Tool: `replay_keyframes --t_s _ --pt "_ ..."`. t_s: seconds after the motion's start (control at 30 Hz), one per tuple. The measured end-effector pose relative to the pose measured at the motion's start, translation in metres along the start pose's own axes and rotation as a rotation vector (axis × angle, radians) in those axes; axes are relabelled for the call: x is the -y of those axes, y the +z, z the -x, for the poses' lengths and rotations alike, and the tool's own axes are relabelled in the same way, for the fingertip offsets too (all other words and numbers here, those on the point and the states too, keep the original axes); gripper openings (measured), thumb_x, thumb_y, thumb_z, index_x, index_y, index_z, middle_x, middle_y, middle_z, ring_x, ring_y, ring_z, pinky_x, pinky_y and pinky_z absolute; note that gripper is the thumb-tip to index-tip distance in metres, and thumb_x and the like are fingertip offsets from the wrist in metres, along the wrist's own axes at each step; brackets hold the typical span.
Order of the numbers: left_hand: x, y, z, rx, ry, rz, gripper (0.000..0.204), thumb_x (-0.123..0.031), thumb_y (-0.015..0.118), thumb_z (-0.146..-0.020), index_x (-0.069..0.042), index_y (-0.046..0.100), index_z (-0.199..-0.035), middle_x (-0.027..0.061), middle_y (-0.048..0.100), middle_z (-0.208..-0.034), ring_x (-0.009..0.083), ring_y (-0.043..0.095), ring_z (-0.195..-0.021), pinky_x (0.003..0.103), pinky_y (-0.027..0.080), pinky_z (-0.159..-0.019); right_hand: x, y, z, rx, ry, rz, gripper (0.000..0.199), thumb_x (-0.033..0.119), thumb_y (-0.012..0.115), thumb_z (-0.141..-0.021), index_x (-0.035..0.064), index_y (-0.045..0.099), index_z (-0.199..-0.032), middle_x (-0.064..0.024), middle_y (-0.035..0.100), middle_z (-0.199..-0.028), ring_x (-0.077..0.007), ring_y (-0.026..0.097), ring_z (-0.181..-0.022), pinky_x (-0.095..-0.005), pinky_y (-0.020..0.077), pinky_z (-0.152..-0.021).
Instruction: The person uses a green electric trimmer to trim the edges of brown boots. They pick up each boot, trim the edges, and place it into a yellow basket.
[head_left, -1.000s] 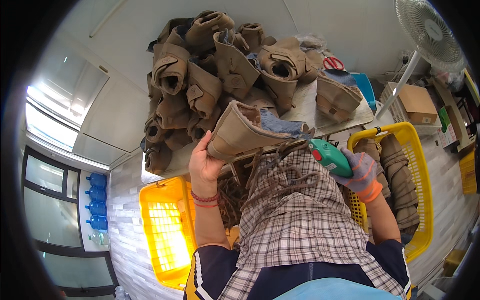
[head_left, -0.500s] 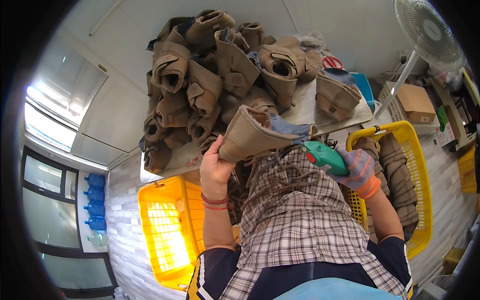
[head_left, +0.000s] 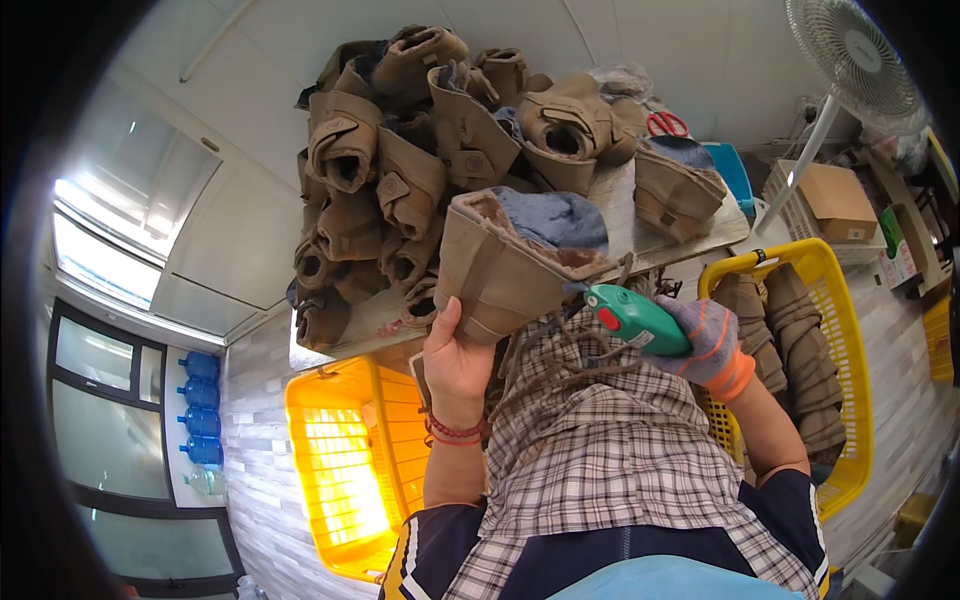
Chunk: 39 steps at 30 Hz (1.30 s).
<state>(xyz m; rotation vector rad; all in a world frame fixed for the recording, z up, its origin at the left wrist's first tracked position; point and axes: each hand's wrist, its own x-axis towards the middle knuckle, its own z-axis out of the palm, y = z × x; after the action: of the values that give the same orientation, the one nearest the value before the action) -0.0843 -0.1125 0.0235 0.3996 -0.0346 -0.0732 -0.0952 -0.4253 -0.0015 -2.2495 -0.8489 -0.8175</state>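
Note:
My left hand (head_left: 462, 362), bare with a red bead bracelet, grips a brown boot upper (head_left: 500, 275) by its lower side. The upper is tilted, its opening upward, with fleecy lining and blue-grey fabric (head_left: 555, 218) showing inside. In a grey and orange glove, my right hand (head_left: 708, 345) is closed around green electric scissors (head_left: 637, 318) with a red button. Their tip meets the right edge of the upper; the blades are too small to make out. Brown cords (head_left: 550, 360) lie over my checked apron, below the upper.
A tall pile of boot uppers (head_left: 345, 235) covers the table (head_left: 620, 215) ahead, with red-handled scissors (head_left: 667, 124) behind. One yellow basket (head_left: 345, 480) stands at left; another (head_left: 850, 400) at right holds stacked uppers. A white fan (head_left: 858, 55) rises at far right.
The upper has turned in my left hand, showing more of its opening and blue-grey fabric. My right hand and the electric scissors have shifted slightly left.

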Motion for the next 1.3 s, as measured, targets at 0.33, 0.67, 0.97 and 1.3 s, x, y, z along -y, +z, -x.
replay_keyframes --t_s 0.33,0.67,0.97,1.3 --pt "0.019 -0.003 0.013 0.226 0.169 -0.302 0.046 0.002 0.051 -0.09 -0.004 0.045 -0.135 0.0113 0.048 -0.138 0.0277 0.043 -0.129 0.048 0.031 -0.111 0.025 0.001 -0.023 0.163 0.359 -0.424 0.054 0.026 0.084 -0.062 0.0059 0.063 -0.108 -0.0117 0.068 -0.08 -0.0257 0.067 -0.07 -0.0318 0.053 -0.063" --pt "0.03 -0.029 0.016 0.222 0.368 -0.996 0.034 0.001 0.056 -0.09 0.0 0.055 -0.124 0.0109 0.057 -0.125 0.0225 0.054 -0.115 0.037 0.041 -0.099 0.035 0.008 -0.031 0.113 0.474 -0.5 0.056 0.027 0.083 -0.065 0.0057 0.062 -0.112 -0.0123 0.069 -0.086 -0.0241 0.068 -0.074 -0.0309 0.0534 -0.068" --pt "0.025 -0.018 0.005 0.423 0.807 -2.013 0.033 0.002 0.06 -0.082 -0.002 0.061 -0.115 0.019 0.053 -0.123 0.0388 0.045 -0.12 0.045 0.034 -0.101 0.037 0.013 -0.023 0.026 0.611 -0.674 0.058 0.025 0.083 -0.069 0.0031 0.058 -0.117 -0.009 0.07 -0.089 -0.016 0.068 -0.076 -0.0281 0.0536 -0.072" --pt "0.038 -0.019 0.012 0.612 0.673 -2.235 0.045 0.002 0.057 -0.073 -0.008 0.063 -0.117 0.0178 0.047 -0.131 0.0407 0.037 -0.126 0.054 0.026 -0.106 0.038 -0.008 -0.027 0.007 0.822 -0.817 0.056 0.026 0.082 -0.073 -0.0012 0.056 -0.115 -0.0053 0.066 -0.087 -0.009 0.063 -0.074 -0.0234 0.052 -0.067"
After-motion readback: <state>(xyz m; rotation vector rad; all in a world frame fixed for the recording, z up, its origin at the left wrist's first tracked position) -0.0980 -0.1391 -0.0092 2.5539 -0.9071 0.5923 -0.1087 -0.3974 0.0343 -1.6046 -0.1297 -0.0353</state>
